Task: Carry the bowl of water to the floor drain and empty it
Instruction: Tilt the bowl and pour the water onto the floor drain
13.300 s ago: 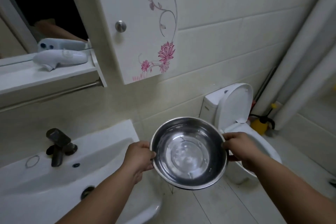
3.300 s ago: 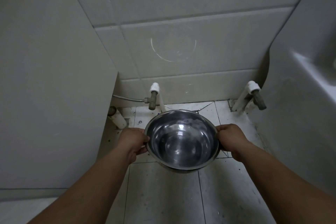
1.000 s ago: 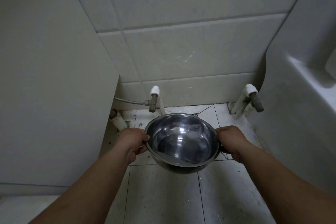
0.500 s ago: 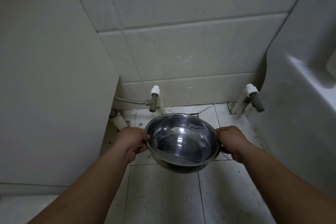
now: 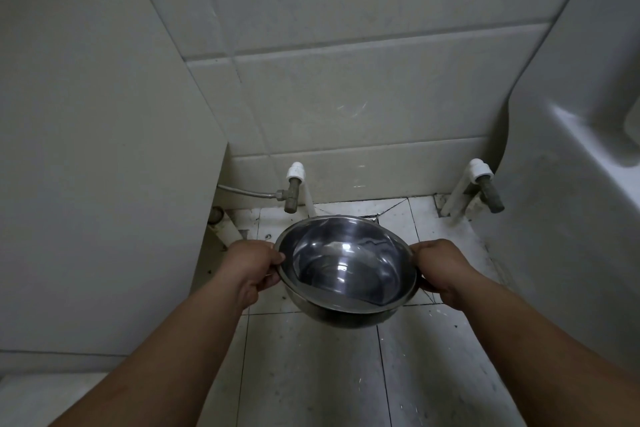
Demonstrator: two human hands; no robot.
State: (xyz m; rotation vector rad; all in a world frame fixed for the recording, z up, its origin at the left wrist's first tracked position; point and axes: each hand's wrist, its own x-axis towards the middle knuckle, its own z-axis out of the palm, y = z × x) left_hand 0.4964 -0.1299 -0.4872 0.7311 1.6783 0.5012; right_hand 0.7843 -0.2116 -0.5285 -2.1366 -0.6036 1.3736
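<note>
A person holds a steel bowl (image 5: 346,267) of water over a tiled bathroom floor (image 5: 311,374), the left hand (image 5: 251,267) and right hand (image 5: 445,270) gripping opposite sides of the rim; the fingers of both hands are curled under the rim with the thumbs on top. The bowl is tilted towards the person, its near edge lower, and the water (image 5: 349,282) pools against that near side. Beyond the bowl, a dark patch at a cracked floor tile (image 5: 372,217) is mostly hidden by the far rim; whether it is the drain cannot be told. At the foot of the tiled wall (image 5: 346,107) stand two metal valves on white pipe fittings, the left valve (image 5: 292,192) with a braided hose (image 5: 242,191) running off to the left, the right valve (image 5: 488,191) close beside a white moulded fixture (image 5: 571,184) that fills the right side. A plain pale panel (image 5: 97,149) closes in the left side, with a white pipe (image 5: 225,227) angled along its base, just behind the left hand. No brand, label or writing can be read anywhere.
</note>
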